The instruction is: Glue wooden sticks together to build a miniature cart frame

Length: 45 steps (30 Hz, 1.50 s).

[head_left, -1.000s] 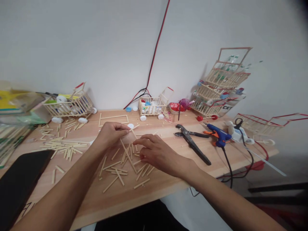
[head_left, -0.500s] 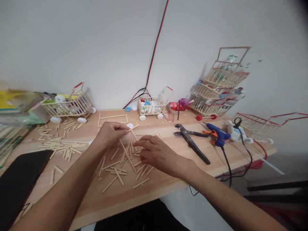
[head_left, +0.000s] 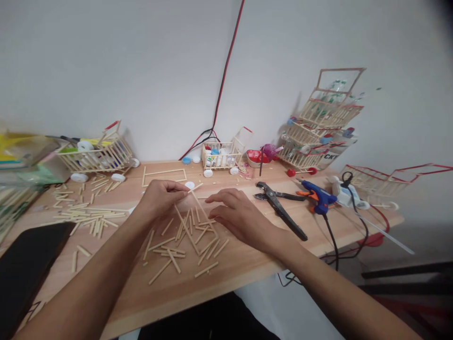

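Observation:
My left hand point(head_left: 161, 196) pinches the upper end of a thin wooden stick frame point(head_left: 186, 230), which slants down toward me over loose cut sticks point(head_left: 170, 252). Just right of that frame is my right hand point(head_left: 231, 208), its fingers spread and nothing between them. Behind my left hand a flat rectangular stick frame point(head_left: 164, 171) lies on the wooden table point(head_left: 226, 274). A white bottle cap point(head_left: 189, 185) is close to my left fingertips.
Pliers point(head_left: 281, 210) and a blue glue gun point(head_left: 320, 198) lie to the right. Stick carts stand at the left point(head_left: 97, 156), centre back point(head_left: 221, 158) and right point(head_left: 304, 137). A black phone-like slab point(head_left: 31, 269) and more cut sticks point(head_left: 88, 215) are on the left.
My right hand has moved slightly right, away from the held frame, uncovering its right side and lower corner. My left hand keeps its pinch. The view has shifted slightly.

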Available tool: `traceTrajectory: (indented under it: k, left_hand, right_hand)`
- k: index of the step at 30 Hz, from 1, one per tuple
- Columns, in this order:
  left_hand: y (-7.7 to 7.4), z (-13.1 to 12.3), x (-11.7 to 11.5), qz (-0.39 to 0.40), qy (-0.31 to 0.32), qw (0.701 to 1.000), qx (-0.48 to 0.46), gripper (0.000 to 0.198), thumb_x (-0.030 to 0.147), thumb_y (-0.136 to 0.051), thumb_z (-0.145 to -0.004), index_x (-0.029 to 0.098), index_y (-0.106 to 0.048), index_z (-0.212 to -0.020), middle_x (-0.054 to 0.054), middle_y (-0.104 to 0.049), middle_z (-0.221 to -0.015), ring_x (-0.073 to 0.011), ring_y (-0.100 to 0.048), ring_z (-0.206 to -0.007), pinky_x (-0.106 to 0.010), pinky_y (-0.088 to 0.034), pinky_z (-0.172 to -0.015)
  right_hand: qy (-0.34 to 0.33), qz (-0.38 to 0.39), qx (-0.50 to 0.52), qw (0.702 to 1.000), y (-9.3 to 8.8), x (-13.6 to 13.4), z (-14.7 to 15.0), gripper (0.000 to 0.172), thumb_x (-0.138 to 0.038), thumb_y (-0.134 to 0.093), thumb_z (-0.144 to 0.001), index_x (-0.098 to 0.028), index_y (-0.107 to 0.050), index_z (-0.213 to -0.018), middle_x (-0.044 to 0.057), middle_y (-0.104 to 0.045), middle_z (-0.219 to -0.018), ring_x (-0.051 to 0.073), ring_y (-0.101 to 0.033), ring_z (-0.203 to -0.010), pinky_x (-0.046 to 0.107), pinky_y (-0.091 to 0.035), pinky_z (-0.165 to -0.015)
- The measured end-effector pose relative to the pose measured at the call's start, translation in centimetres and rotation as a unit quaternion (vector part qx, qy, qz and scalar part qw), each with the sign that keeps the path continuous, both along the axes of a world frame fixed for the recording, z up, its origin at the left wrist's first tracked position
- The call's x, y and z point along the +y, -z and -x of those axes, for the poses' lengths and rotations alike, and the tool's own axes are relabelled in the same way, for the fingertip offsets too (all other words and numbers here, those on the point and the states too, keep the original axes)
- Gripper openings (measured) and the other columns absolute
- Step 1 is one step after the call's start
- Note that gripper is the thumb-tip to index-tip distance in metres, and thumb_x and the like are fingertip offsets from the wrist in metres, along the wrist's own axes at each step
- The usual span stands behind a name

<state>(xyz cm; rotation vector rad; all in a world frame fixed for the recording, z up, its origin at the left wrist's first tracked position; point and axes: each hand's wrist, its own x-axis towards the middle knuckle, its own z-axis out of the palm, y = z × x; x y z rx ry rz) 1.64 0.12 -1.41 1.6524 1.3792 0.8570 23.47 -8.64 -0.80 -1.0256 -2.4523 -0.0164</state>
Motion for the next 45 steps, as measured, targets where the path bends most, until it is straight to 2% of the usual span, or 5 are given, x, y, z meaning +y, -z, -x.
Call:
traceTrajectory:
  k: [7, 14, 20, 30, 45]
  left_hand:
    - [0.2, 0.0, 0.2, 0.003, 0.004, 1.0, 0.013, 0.032, 0.037, -0.068, -0.056, 0.015, -0.076, -0.078, -0.006, -0.074, -0.074, -0.0198, -0.06, -0.066, -0.028, -0.041, -0.06]
    - [0.3, 0.0, 0.0, -0.007, 0.004, 1.0, 0.015, 0.031, 0.038, -0.068, -0.056, 0.015, -0.076, -0.076, -0.006, -0.074, -0.074, -0.0199, -0.06, -0.067, -0.028, -0.042, -0.06]
    - [0.2, 0.0, 0.0, -0.003, 0.009, 1.0, 0.012, 0.031, 0.037, -0.068, -0.056, 0.015, -0.076, -0.076, -0.006, -0.073, -0.072, -0.0202, -0.06, -0.066, -0.027, -0.042, -0.058]
    - [0.0, 0.0, -0.2, -0.013, 0.005, 1.0, 0.009, 0.026, 0.034, -0.07, -0.055, 0.017, -0.076, -0.073, -0.006, -0.074, -0.075, -0.0222, -0.064, -0.071, -0.029, -0.045, -0.063]
    - [-0.4, -0.2, -0.4, -0.003, -0.002, 1.0, 0.012, 0.027, 0.033, -0.069, -0.054, 0.015, -0.076, -0.073, -0.007, -0.075, -0.077, -0.0223, -0.064, -0.073, -0.029, -0.044, -0.065]
  right_hand:
    - [0.001, 0.022, -0.002, 1.0, 0.3, -0.8, 0.3, 0.015, -0.022, -0.05, -0.092, -0.02, -0.064, -0.099, 0.007, -0.06, -0.113, 0.019, -0.047, -0.104, 0.035, -0.037, -0.089]
    - [-0.038, 0.014, -0.15, 0.988, -0.3, -1.0, 2.3, 0.013, -0.015, -0.051, -0.091, -0.019, -0.062, -0.086, 0.005, -0.057, -0.098, 0.018, -0.043, -0.093, 0.032, -0.034, -0.079]
    - [-0.079, 0.009, -0.226, 0.971, -0.8, -0.1, 3.5, 0.014, -0.011, -0.047, -0.091, -0.017, -0.059, -0.088, 0.006, -0.056, -0.098, 0.02, -0.041, -0.09, 0.033, -0.033, -0.077]
    - [-0.096, 0.028, -0.183, 0.978, -1.2, 0.2, 2.9, 0.011, -0.023, -0.053, -0.091, -0.017, -0.06, -0.086, 0.004, -0.057, -0.095, 0.018, -0.042, -0.089, 0.032, -0.033, -0.078]
    - [-0.079, 0.03, -0.234, 0.969, -1.8, -1.4, 3.1, 0.011, -0.008, -0.049, -0.089, -0.016, -0.056, -0.086, 0.004, -0.059, -0.089, 0.019, -0.045, -0.086, 0.032, -0.033, -0.075]
